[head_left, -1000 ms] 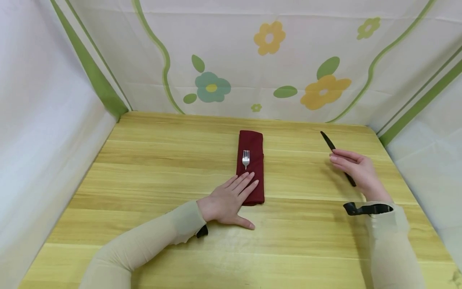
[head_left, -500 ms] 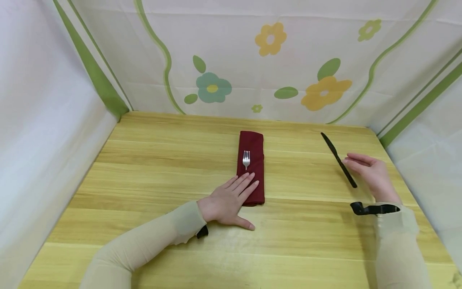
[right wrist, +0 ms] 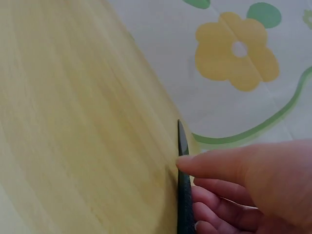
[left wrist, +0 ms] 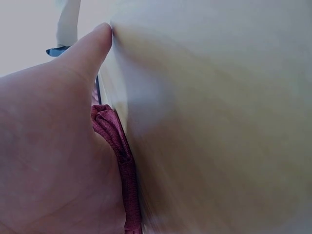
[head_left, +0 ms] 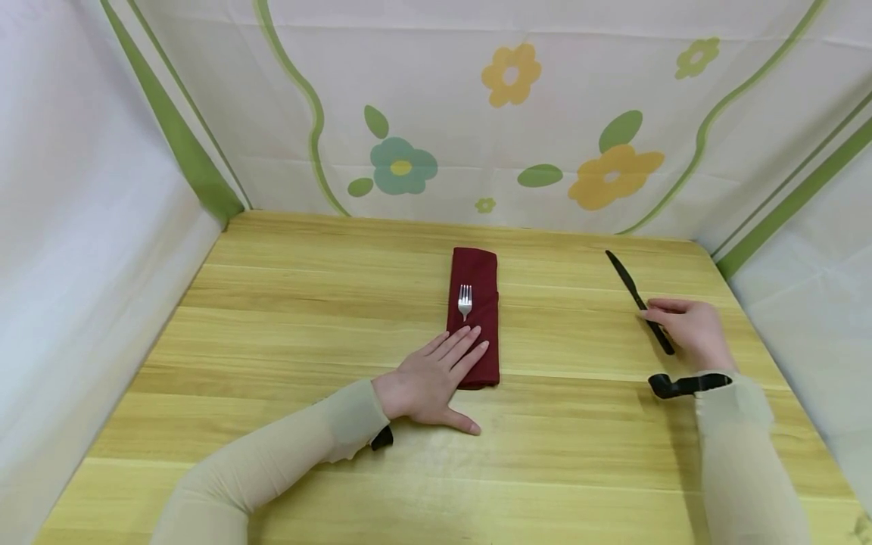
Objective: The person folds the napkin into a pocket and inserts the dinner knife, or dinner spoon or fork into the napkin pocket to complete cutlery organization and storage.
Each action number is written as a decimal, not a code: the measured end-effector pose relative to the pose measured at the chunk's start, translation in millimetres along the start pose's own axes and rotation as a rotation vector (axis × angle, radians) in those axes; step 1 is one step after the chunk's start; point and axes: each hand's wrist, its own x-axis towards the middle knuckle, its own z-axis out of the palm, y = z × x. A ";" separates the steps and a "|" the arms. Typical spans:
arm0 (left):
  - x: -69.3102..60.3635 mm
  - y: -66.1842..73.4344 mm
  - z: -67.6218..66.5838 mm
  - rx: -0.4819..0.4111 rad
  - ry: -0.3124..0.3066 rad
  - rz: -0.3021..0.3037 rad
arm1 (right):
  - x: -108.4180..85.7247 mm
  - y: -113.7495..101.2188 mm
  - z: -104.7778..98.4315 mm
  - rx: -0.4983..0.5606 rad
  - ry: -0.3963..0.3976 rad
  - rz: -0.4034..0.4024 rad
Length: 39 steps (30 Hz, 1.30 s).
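A dark red folded napkin (head_left: 474, 272) lies lengthwise on the wooden table. On it rests a silver fork (head_left: 465, 301), tines pointing away; its handle is out of sight toward the hand. My left hand (head_left: 432, 382) lies flat across the napkin's near part, fingers straight, thumb spread onto the tabletop. In the left wrist view, the napkin's folded edge (left wrist: 124, 161) shows beside the palm. To the right, a black knife (head_left: 625, 276) lies slanted, its tip away from me. My right hand (head_left: 695, 329) pinches it near the middle, with the thumb (right wrist: 209, 163) on one side and fingers on the other.
The light wooden table (head_left: 306, 303) ends at a white curtain (head_left: 450, 91) printed with flowers. White cloth also hangs at the left (head_left: 102, 189) and right (head_left: 817, 265) sides. A black wrist strap (head_left: 688, 384) is on the right wrist.
My right hand let go of the knife and drew back to the right, then returned and pinches it again. The left hand, napkin and fork stay in place.
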 end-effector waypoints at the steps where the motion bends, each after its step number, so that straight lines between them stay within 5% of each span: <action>1: 0.0 0.1 0.1 0.002 -0.001 0.000 | 1.5 -0.2 0.7 -0.005 0.001 0.003; 12: -3.7 1.7 -6.1 0.003 0.007 0.002 | 6.4 -6.1 7.4 -0.056 0.056 -0.038; 27: -3.1 1.2 -4.0 0.019 0.010 -0.008 | 5.5 -12.7 8.2 -0.154 -0.018 -0.126; 39: -4.1 2.4 -5.3 0.011 0.022 0.003 | -2.2 -16.8 12.2 -0.173 0.064 -0.223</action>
